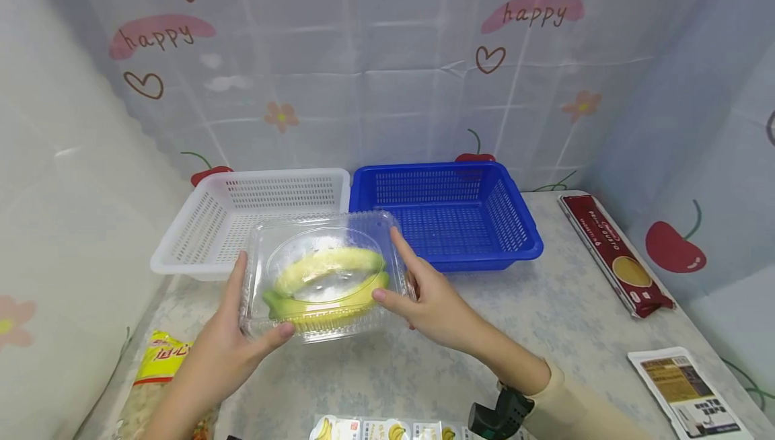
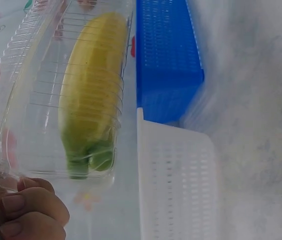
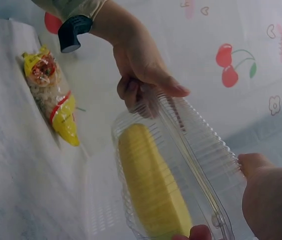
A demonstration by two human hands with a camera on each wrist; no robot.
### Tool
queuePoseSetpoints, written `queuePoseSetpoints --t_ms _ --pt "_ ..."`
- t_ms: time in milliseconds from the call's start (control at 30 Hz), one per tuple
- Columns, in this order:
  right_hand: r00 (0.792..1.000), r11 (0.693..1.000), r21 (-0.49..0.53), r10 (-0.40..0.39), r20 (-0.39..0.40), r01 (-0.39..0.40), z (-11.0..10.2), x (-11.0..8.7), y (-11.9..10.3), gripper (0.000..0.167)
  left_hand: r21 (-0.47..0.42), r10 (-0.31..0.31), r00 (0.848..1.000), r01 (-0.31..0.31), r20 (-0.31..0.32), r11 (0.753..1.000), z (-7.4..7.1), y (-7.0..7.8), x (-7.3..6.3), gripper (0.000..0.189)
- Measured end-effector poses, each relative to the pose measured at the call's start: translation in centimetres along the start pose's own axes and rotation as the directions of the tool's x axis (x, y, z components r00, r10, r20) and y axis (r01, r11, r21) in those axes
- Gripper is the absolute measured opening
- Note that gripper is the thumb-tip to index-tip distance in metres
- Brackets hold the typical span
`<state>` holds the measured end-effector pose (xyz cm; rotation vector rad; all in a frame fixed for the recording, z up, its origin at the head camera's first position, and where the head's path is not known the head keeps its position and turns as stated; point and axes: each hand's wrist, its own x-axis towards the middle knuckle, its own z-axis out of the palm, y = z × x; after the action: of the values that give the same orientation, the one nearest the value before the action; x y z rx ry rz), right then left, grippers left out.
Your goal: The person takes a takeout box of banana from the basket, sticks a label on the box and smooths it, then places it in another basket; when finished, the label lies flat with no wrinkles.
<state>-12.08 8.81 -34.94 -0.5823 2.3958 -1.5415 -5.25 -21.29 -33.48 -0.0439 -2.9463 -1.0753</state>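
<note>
A clear plastic clamshell box (image 1: 321, 225) is held up above the table, tilted, with its lid closed. Inside lie two yellow bananas (image 1: 329, 302) with greenish ends. My left hand (image 1: 227, 342) grips the box's left end, thumb at the front edge and curled fingers (image 2: 33, 205) underneath in the left wrist view. At the opposite end my right hand (image 1: 438, 302) holds the box, its thumb on the front corner and another finger along the side. From the right wrist view, both hands are seen on the box, a banana (image 3: 151, 185) showing through its ribbed wall.
Behind the box stand a white basket (image 1: 188, 231) and a blue basket (image 1: 460, 228), side by side. A yellow-topped bag (image 1: 160, 366) lies at left. Banana-printed labels (image 1: 393, 430) are at the front edge. A red packet (image 1: 614, 251) and a white pouch (image 1: 687, 389) lie at right.
</note>
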Motion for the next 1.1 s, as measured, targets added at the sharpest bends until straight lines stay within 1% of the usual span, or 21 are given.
queuePoseSetpoints --t_ms 100,267,433,533,667,833,933,1033,1100 --pt "1.000 0.999 -0.040 0.011 -0.004 -0.011 0.0 -0.5 0.3 0.095 0.024 -0.014 1.000 0.014 0.010 1.000 0.3 0.1 -0.4 0.115" --pt "1.000 0.996 -0.085 0.003 -0.009 -0.003 0.1 -1.3 0.8 0.099 0.011 -0.046 0.998 0.045 0.031 0.999 0.9 0.2 -1.1 0.117" --pt "1.000 0.997 -0.076 0.010 0.007 -0.010 0.2 -2.2 1.5 0.101 0.016 -0.060 0.998 0.060 0.034 0.998 1.8 0.1 -1.6 0.120" --pt "1.000 0.997 -0.066 0.028 0.011 -0.028 0.1 -2.8 1.9 0.102 0.014 -0.048 0.998 0.048 0.036 0.999 2.4 0.1 -1.9 0.122" --pt "0.999 0.998 -0.048 0.035 0.011 -0.034 0.0 -3.8 2.2 0.102 0.023 -0.035 0.999 0.034 0.028 0.999 2.9 0.4 -2.5 0.122" --pt "0.999 0.998 -0.044 0.052 -0.002 -0.052 -0.1 -5.0 2.3 0.102 0.033 -0.044 0.999 0.043 0.025 0.999 3.4 0.9 -3.1 0.124" --pt "0.996 0.995 -0.056 0.084 -0.012 -0.084 -0.2 -5.7 2.5 0.103 0.036 -0.069 0.997 0.067 0.045 0.997 3.8 1.1 -3.3 0.126" --pt "0.995 0.993 -0.058 0.102 -0.019 -0.103 -0.3 -6.4 2.8 0.104 0.044 -0.109 0.991 0.106 0.079 0.993 4.5 1.2 -3.5 0.129" --pt "0.996 0.994 -0.057 0.091 -0.026 -0.092 -0.3 -6.8 3.2 0.105 0.048 -0.130 0.987 0.126 0.096 0.991 5.0 1.3 -3.6 0.130"
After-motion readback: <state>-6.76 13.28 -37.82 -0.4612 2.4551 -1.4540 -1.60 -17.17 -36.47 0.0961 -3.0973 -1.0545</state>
